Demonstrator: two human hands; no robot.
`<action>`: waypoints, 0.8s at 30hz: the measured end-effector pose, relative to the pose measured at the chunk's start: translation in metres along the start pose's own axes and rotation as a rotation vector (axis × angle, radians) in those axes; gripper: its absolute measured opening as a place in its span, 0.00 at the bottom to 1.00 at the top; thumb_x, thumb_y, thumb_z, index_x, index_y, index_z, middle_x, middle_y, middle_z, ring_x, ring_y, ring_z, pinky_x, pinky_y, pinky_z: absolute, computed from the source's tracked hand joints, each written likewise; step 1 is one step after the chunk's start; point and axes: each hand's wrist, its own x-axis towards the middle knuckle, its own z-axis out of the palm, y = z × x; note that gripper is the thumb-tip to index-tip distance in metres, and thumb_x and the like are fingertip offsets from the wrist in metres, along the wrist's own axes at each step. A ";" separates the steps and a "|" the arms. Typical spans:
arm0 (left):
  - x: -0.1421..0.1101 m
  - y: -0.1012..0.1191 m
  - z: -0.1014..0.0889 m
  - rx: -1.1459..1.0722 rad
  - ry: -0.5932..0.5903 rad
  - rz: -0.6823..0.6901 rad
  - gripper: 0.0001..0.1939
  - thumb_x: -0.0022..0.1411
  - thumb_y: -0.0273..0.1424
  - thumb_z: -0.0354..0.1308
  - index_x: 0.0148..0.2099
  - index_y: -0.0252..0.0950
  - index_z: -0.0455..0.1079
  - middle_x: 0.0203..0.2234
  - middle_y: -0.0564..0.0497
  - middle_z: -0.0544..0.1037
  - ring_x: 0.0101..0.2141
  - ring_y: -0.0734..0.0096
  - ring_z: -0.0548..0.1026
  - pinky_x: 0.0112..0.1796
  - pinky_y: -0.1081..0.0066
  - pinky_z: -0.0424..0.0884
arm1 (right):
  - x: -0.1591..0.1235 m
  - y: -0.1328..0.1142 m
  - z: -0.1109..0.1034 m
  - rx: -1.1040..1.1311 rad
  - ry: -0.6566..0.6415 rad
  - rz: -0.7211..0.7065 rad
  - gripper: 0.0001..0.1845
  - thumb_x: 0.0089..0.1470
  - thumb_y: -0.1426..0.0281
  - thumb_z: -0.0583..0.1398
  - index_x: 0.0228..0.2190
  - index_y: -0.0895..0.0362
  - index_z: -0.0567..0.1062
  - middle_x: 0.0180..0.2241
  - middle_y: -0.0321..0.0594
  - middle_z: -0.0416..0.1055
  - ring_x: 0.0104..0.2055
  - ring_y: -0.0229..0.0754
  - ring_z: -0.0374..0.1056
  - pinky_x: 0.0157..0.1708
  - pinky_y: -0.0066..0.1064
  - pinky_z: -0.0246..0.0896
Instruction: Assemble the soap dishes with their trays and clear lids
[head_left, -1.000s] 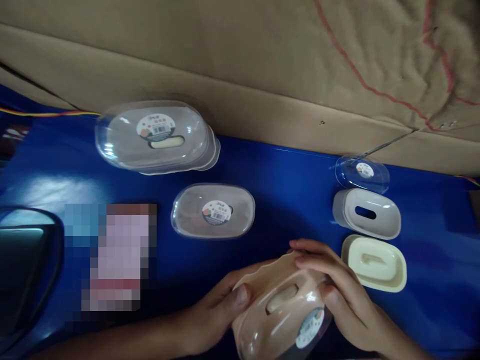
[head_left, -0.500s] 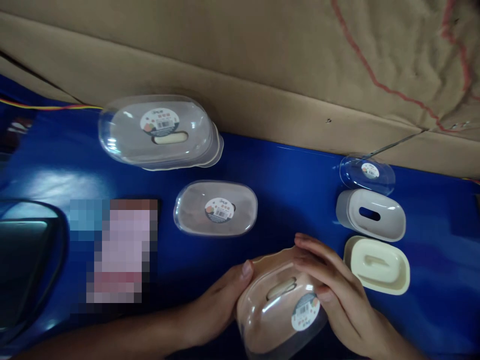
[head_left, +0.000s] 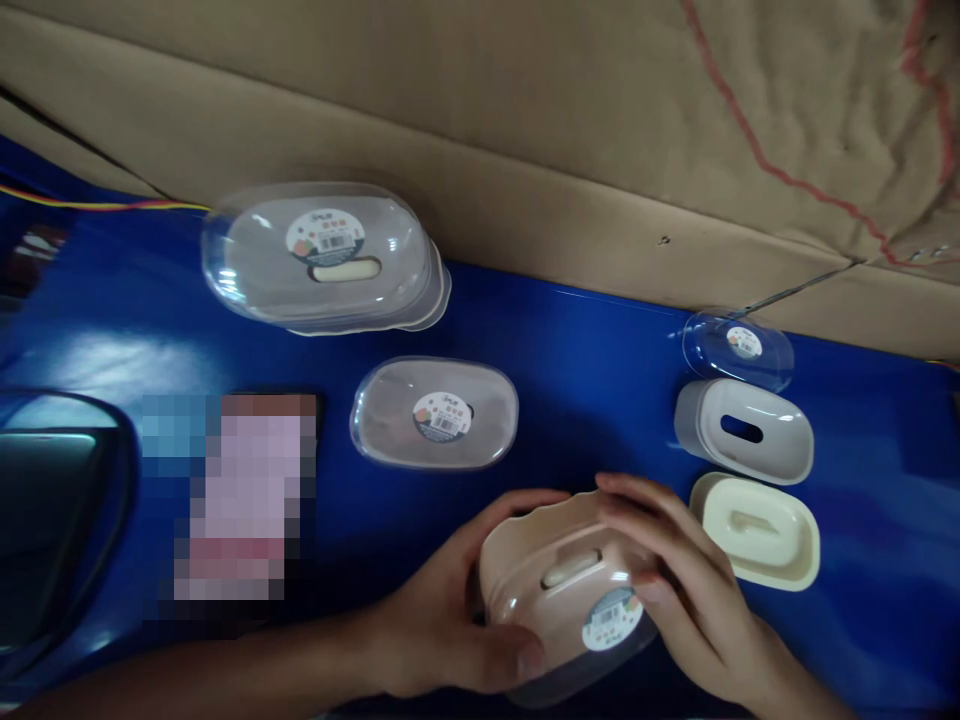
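Between my two hands is a pinkish-beige plastic box (head_left: 525,545) with a clear cover and a round barcode label (head_left: 613,618). A pale oblong piece (head_left: 571,570) shows in a slot on it. My left hand (head_left: 469,600) grips the left side, thumb across the front and fingers behind the wavy rim. Around the right end curls my right hand (head_left: 686,580), its thumb near the label. Farther back lies a labelled, clear-covered pale oval box (head_left: 390,410). To the right are a cream oval tray (head_left: 802,515) and a white slotted box (head_left: 780,435).
A clear oval cover (head_left: 709,350) rests by the cardboard wall (head_left: 487,120). A larger clear-covered box (head_left: 255,250) stands at the back left. At left are a pixelated flat item (head_left: 247,480) and a dark device (head_left: 52,530) with a cable. Blue sheeting (head_left: 600,370) covers the table.
My left hand has shifted its grip: the thumb moved from the back rim to the front of the box, and the fingers now reach behind. My right hand stays on its end.
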 end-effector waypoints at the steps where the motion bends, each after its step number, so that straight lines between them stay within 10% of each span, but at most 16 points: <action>1: -0.002 0.000 0.000 0.035 0.008 0.002 0.46 0.54 0.41 0.80 0.70 0.49 0.65 0.64 0.43 0.75 0.60 0.48 0.76 0.59 0.54 0.69 | -0.001 0.001 0.001 0.024 0.036 0.032 0.30 0.72 0.61 0.57 0.71 0.42 0.63 0.72 0.42 0.62 0.73 0.54 0.61 0.69 0.46 0.64; 6: -0.004 0.001 0.000 0.151 0.006 0.016 0.45 0.55 0.40 0.78 0.71 0.49 0.63 0.61 0.43 0.75 0.58 0.50 0.76 0.57 0.57 0.69 | 0.002 0.003 0.005 0.247 0.071 0.228 0.41 0.67 0.40 0.56 0.72 0.45 0.59 0.67 0.47 0.70 0.63 0.55 0.74 0.56 0.40 0.76; 13: 0.002 0.003 0.000 -0.039 -0.009 -0.035 0.45 0.54 0.39 0.80 0.69 0.51 0.66 0.60 0.47 0.76 0.56 0.58 0.77 0.54 0.63 0.69 | 0.014 -0.005 0.008 0.325 0.136 0.223 0.33 0.68 0.40 0.55 0.64 0.45 0.68 0.52 0.42 0.82 0.46 0.48 0.82 0.38 0.30 0.77; 24: 0.005 0.007 0.002 -0.212 0.006 -0.105 0.42 0.54 0.56 0.76 0.66 0.45 0.74 0.60 0.41 0.80 0.63 0.43 0.75 0.62 0.50 0.68 | -0.008 -0.002 -0.030 -0.069 0.039 0.181 0.39 0.71 0.40 0.47 0.74 0.44 0.57 0.71 0.44 0.64 0.69 0.57 0.67 0.63 0.44 0.70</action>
